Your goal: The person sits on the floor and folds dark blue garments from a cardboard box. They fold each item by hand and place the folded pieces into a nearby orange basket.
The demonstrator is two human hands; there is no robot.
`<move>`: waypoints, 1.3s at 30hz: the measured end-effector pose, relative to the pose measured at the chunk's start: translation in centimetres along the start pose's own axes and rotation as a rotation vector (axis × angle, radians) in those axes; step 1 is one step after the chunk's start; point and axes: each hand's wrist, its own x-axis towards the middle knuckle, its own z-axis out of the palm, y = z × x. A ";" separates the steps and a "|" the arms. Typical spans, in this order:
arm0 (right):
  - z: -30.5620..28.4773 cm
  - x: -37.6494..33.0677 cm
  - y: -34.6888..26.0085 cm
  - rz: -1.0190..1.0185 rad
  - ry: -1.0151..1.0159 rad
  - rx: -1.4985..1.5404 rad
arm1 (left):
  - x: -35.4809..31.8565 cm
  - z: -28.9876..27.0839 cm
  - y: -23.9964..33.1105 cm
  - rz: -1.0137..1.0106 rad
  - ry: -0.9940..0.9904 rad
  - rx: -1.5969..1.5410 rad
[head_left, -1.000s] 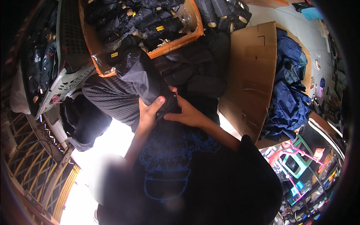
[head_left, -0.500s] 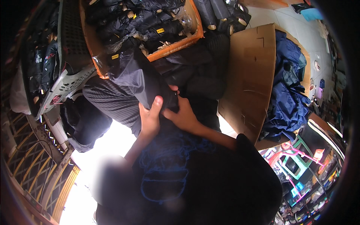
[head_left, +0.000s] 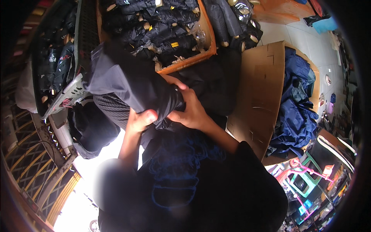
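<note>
A bundle of thin, dark, shiny cloth [head_left: 129,83] lies slantwise before me, its wide loose end up to the left. It resembles a loosely folded umbrella, but no handle or frame shows. My left hand [head_left: 140,120] is closed on its lower edge, thumb lying along the cloth. My right hand [head_left: 190,110] wraps the narrower gathered end at the right, thumb below and fingers over the far side. Parts of the fingers of both hands are hidden by the cloth. Beneath it shows a leg in striped dark trousers [head_left: 110,109].
Several rolled black bundles with pale ends fill an orange-rimmed box [head_left: 189,62] ahead. A grey plastic basket [head_left: 71,92] with similar bundles stands at left. At right, a cardboard box [head_left: 257,100] holds navy cloth [head_left: 295,104]. A metal lattice [head_left: 34,154] is at lower left.
The bundle's loose end has swung up and left, off the orange box's near corner. My left hand has shifted left and down; my right hand still grips the gathered end.
</note>
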 end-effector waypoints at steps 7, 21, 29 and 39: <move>1.3 -0.5 -1.3 0.059 0.190 0.067 | 0.4 1.2 -2.4 0.139 -0.008 -0.017; 0.4 -0.5 -1.6 0.023 0.036 -0.120 | -0.3 1.0 -2.3 0.133 0.114 -0.098; 1.1 -1.5 -2.9 0.198 0.145 0.004 | -0.1 1.9 -1.5 0.006 0.151 0.023; 0.9 -1.6 -2.2 0.065 0.246 -0.142 | 0.3 3.2 -2.1 0.105 0.222 -0.038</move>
